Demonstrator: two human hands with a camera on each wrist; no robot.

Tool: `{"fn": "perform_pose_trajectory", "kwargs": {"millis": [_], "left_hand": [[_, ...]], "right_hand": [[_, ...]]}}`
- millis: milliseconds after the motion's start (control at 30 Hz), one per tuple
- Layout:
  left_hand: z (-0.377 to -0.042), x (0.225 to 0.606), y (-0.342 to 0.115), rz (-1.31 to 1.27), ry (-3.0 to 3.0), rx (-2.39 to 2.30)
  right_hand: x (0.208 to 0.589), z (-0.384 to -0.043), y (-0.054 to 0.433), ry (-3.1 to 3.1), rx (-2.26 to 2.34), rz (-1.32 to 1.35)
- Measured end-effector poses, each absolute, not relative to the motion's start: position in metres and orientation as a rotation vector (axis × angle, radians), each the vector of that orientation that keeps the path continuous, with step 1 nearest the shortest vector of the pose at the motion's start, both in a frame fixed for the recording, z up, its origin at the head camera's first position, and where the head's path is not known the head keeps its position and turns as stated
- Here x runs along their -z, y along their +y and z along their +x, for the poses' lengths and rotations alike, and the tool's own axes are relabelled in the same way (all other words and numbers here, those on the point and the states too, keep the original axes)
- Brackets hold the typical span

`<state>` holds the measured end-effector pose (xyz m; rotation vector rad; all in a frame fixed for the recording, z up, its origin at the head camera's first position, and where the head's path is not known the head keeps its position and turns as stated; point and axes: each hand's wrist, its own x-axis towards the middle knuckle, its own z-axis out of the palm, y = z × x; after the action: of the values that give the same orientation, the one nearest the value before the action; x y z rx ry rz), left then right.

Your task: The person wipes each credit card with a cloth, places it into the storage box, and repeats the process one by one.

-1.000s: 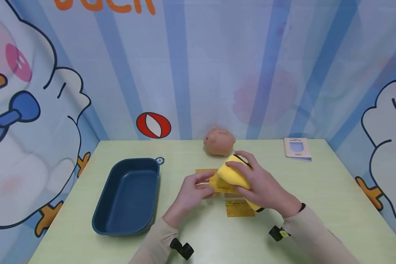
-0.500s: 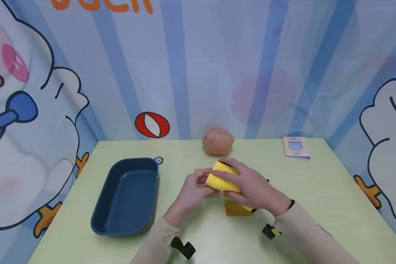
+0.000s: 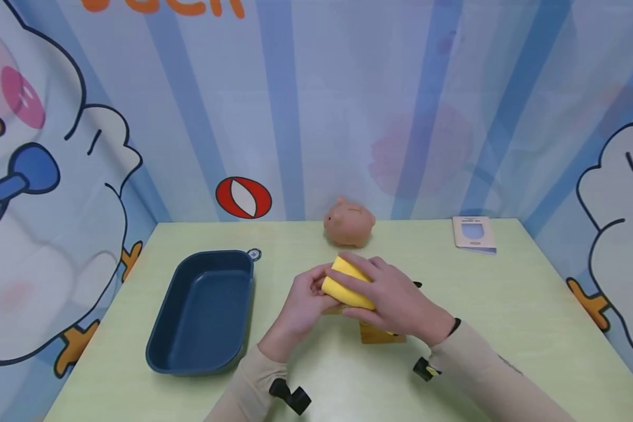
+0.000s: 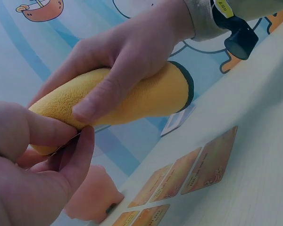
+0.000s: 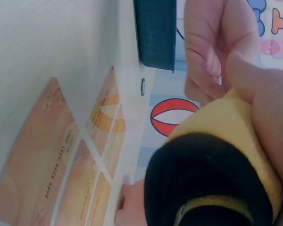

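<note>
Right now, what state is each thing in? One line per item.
Yellow black-edged cloth: folded, gripped.
Right hand: gripping the cloth.
Left hand: pinching a thin flat item, mostly hidden.
Gold bank cards: lying flat, side by side in rows.
Piggy bank: upright, slot uncovered; contents unseen.
Deep blue tray: upright, open-topped.
Pink booklet: lying flat.
Small round disc: flat by the tray's corner.

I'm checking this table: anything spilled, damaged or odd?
Nothing stands out: the gold rectangular cards lie flat in rows, the pink pig-shaped bank stands upright, and the yellow fabric pouch in the right hand shows no visible damage.
</note>
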<state>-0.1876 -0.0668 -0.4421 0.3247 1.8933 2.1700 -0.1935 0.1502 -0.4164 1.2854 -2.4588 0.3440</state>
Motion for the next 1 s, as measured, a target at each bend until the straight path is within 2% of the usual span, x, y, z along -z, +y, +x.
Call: {"fn": "perform_pose_trajectory", "kwargs": {"millis": [467,1000], "left_hand": [[-0.184,0.433,-0.067,0.303,1.862,-2.226],[-0.184,0.428,-0.071,0.260,1.836,-2.265]], "right_hand": [[0.411,-0.192,0.155,-2.418,-0.185,1.196],[0.412,-0.194,0.174,-2.531,-0.422,1.155]]}}
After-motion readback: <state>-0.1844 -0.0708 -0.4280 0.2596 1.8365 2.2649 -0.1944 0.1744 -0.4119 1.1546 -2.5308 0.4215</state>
